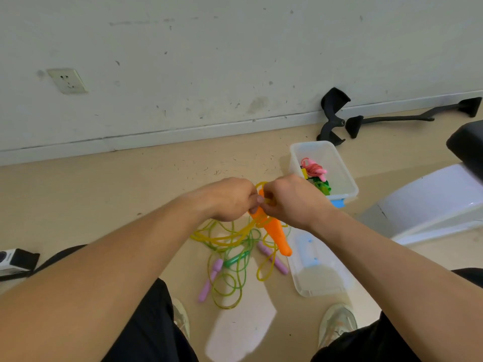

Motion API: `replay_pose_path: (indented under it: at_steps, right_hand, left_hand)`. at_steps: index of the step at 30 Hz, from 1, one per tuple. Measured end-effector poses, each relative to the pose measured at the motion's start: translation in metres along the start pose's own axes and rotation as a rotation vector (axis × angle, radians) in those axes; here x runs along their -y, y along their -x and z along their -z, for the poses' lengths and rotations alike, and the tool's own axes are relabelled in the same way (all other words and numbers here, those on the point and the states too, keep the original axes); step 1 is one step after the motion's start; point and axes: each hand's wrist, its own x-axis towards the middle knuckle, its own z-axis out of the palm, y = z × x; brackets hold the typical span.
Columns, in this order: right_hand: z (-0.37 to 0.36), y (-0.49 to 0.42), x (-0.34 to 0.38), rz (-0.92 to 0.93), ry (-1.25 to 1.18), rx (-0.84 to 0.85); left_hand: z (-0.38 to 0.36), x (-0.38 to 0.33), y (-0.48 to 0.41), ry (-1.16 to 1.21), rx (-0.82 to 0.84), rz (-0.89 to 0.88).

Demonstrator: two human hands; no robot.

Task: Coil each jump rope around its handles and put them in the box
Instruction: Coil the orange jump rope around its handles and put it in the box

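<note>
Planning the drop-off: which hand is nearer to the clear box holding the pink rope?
Right. The right hand, pinching the yellow rope, is just left of the box; the left hand, holding the orange handles, is beyond it, farther left.

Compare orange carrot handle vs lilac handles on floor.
The orange carrot-shaped plastic handle is held above the floor; the two lilac plastic handles lie flat on it, apart. Orange is fat and tapered with yellow cord wound round it; lilac are slim, nothing wound on. Both are single-coloured.
</note>
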Motion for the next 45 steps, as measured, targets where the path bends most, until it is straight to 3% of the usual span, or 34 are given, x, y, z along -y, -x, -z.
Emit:
replay_pose_path:
  at_steps: [5,9,14,16,20,26,30,36,38,40,43,45]
  right_hand:
    - [-0.005,0.004,-0.028,-0.175,-0.091,0.049]
    - [-0.004,0.004,-0.029,-0.168,-0.121,0.033]
    - [-0.004,-0.001,-0.019,-0.065,-0.060,0.057]
    - [-0.003,-0.001,-0.012,-0.016,-0.026,0.063]
    - [-0.002,-0.002,0.000,0.058,-0.005,0.042]
    - [-0.007,0.000,-0.012,-0.015,-0.123,0.004]
    - [-0.012,0.001,-0.021,-0.045,-0.051,0.079]
    - [-0.014,0.001,-0.029,-0.085,-0.142,0.007]
    - [-0.011,0.000,-0.028,-0.096,-0.150,0.001]
    - [-0.009,0.000,-0.029,-0.098,-0.116,0.024]
    - [-0.008,0.001,-0.027,-0.094,-0.078,0.060]
    - [-0.008,0.002,-0.021,-0.070,-0.047,0.083]
  left_hand:
    - [0.026,0.012,0.014,0.243,-0.116,-0.104]
    - [0.035,0.028,0.027,0.297,0.089,-0.087]
    - [0.030,0.040,0.021,-0.023,0.193,0.087]
    - [0.017,0.030,0.015,-0.073,0.131,0.100]
    - [-0.006,0.002,0.003,0.087,0.050,0.040]
    - [0.008,0.001,-0.001,0.050,-0.111,-0.015]
    - [0.022,0.002,0.010,0.322,-0.272,-0.092]
    - [0.035,0.014,0.025,0.512,-0.346,-0.048]
    - [0.040,0.018,0.026,0.476,-0.379,-0.003]
    - [0.042,0.026,0.028,0.370,-0.336,0.080]
    - [0.031,0.037,0.028,0.274,-0.066,0.193]
    - [0.018,0.034,0.021,0.236,0.025,0.204]
